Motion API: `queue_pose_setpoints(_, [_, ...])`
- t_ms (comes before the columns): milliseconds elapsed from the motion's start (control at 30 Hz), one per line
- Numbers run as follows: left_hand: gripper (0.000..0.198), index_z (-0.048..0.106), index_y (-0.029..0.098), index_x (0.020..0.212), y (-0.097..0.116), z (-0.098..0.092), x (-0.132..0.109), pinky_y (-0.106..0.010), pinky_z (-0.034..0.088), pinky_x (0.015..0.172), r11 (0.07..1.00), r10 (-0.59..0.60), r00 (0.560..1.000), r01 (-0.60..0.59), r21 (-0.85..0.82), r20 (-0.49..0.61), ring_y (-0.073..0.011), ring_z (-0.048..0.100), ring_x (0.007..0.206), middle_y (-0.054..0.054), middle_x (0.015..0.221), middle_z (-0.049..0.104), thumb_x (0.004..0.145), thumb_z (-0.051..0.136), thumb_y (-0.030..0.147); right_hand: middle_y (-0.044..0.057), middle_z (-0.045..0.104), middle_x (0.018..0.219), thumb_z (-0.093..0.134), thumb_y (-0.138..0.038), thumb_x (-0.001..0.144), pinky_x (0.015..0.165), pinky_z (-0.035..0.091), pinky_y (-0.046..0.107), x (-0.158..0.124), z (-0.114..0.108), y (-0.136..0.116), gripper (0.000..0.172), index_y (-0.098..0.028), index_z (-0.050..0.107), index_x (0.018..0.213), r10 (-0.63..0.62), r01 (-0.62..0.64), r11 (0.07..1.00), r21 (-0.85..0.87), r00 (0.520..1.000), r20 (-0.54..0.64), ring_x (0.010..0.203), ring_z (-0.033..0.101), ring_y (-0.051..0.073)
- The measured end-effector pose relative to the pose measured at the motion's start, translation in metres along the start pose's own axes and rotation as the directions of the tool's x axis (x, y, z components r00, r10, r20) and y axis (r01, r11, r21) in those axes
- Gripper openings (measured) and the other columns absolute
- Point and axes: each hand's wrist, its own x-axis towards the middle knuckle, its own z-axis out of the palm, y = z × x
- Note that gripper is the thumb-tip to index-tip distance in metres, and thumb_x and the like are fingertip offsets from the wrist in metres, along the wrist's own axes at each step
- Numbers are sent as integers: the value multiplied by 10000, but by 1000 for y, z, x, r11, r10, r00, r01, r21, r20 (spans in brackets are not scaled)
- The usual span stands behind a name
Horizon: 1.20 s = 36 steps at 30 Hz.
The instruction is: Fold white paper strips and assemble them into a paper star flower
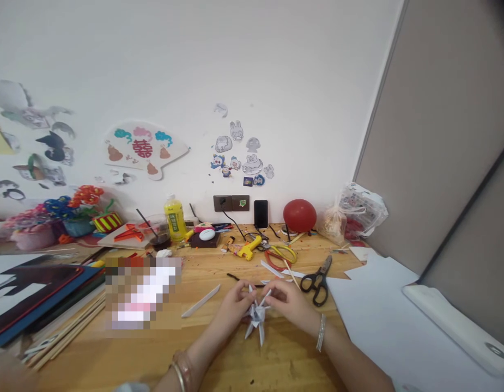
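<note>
Folded white paper star (257,316) held between both hands above the near-middle part of the bench (219,354).
The left hand (236,302) has its fingers closed on one upper point of the star; the right hand (287,298) has its fingers pinched on another upper point, and the lower points project toward the person. A loose paper strip (201,300) lies to the left of the left hand. Black-handled scissors (315,286) lie just beyond the right hand, near the white paper sheets (372,307). A yellow glue gun (250,249) rests farther back, beyond the hands.
</note>
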Motion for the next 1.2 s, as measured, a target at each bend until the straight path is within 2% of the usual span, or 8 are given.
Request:
queue_pose_setpoints(167, [414,427,182,806,4,-1,-4,-172,319,390,1000,-1,1000,1,-13,0,-83,475,388,64,496,557,627,631,494,11,635,821,680,-226,661,706,439,265,-3,-12,-7,175,-183,605,815,-137,164,953,-256,983,121,766,580,164])
queue_pose_setpoints(300, [430,420,191,820,4,0,-5,-197,369,416,998,-3,1000,1,-56,-27,-107,521,418,65,515,563,623,633,509,15,618,741,615,-207,736,660,414,253,-4,-10,-4,46,-172,586,737,-184,215,850,-481,977,111,717,565,158])
queue_pose_setpoints(367, [425,420,193,813,4,0,-5,-212,396,438,995,8,999,-13,-101,-48,-111,529,428,68,512,560,626,631,510,21,607,704,584,-207,767,629,398,249,-5,-6,-1,82,-165,570,698,-218,239,789,-565,970,105,691,556,160])
queue_pose_setpoints(567, [398,492,158,751,5,-3,-1,-203,358,444,998,32,996,-37,-54,-83,-95,490,416,45,497,570,591,661,481,26,600,688,546,-174,780,617,379,250,-7,-1,-2,112,-168,547,668,-262,267,712,-650,959,107,685,548,165])
queue_pose_setpoints(733, [383,646,102,712,9,-10,-1,-226,380,508,972,-5,999,-3,234,34,-122,516,510,-7,582,623,556,692,448,22,634,776,563,-165,750,694,404,249,-6,-4,-4,34,-183,583,730,-223,290,788,-543,957,188,767,567,161])
queue_pose_setpoints(900, [433,694,92,781,11,-12,0,-249,408,575,964,-40,989,1,266,140,-155,557,584,-47,675,678,591,664,480,23,650,839,526,-97,739,757,418,256,-4,-1,-3,140,-189,621,786,-223,271,892,-363,960,169,832,576,156])
queue_pose_setpoints(1067, [376,675,99,698,14,-7,2,-236,415,560,952,8,1000,-16,306,26,-146,561,563,-34,622,669,514,713,425,35,668,763,537,-187,761,699,450,267,2,6,5,113,-170,644,728,-87,87,975,-207,996,8,738,598,163])
queue_pose_setpoints(1200, [247,669,110,651,10,-3,2,-222,414,541,915,94,995,-70,396,-41,-148,569,575,-35,617,670,592,659,350,47,680,796,563,-177,704,645,486,269,6,14,13,149,-149,644,826,104,-100,994,38,987,-120,718,620,175])
